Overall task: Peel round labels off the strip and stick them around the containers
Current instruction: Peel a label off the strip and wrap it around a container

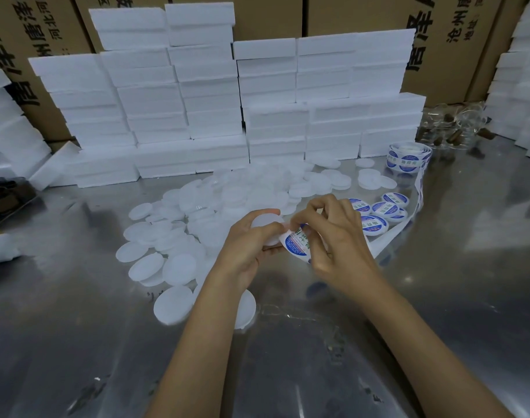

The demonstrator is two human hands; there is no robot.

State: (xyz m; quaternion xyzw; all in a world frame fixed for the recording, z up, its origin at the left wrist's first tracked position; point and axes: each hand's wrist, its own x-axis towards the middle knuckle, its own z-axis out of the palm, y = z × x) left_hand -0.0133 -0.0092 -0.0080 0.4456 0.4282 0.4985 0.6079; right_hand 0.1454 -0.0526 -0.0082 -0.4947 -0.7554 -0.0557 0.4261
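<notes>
Left hand gripped a white container at frame centre, right hand pinched a label coming off the strip beside it, mid-peel; next it likely needed pressing onto the container.

A small packing workshop or warehouse: beyond the fingers, white foam boxes stand stacked against printed cardboard cartons (Chinese lettering on their sides). Loose white round containers lie heaped on the steel worktable left of the fingers, labelled ones just right of them, a label roll farther back.
</notes>
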